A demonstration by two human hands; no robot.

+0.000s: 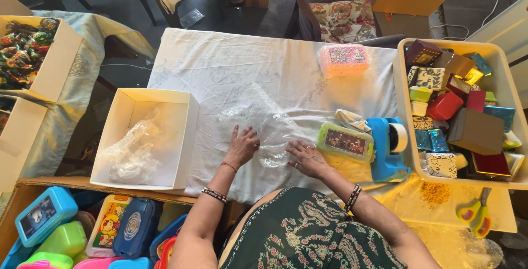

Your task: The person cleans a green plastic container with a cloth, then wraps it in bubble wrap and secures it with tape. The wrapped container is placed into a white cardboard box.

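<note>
Clear plastic sheet (269,129) lying flat on white cloth (220,60), about mid-cloth, wrinkled and shiny.

Left hand (242,145) palm down on sheet's left part, fingers spread a little, flat, nothing pinched. Red thread + dark bead bracelet on that wrist/forearm.

Right hand (305,158) palm down on sheet's right-lower part, fingers spread, pressing flat; ring on one finger, bead bracelet on wrist. Hands near each other, not touching.

Rel. to sheet:
- Just right: small green-rimmed box (345,141) w/ picture lid, lying flat, close to right hand but apart.
- Right of that box, touching or nearly: blue tape dispenser (388,148) w/ tape roll. Crumpled white paper bit (352,119) just behind box.
- Far right: cream tub (404,115) packed w/ small gift boxes, red, teal, brown, patterned.
- Behind-right: pink box (345,59) w/ speckled top, on cloth, well apart.
- Left: open white carton (187,137), crumpled clear plastic inside.
- Far left: two more white cartons; back one (55,65) holds colourful wrapped items.
- Near-left, below white carton: cardboard box (33,184) full of plastic lunch boxes, blue, green, pink.
- Near-right, past dispenser: yellow-green scissors (477,214) on yellow paper.

Floral chair cushion (344,19) beyond cloth's far edge.
</note>
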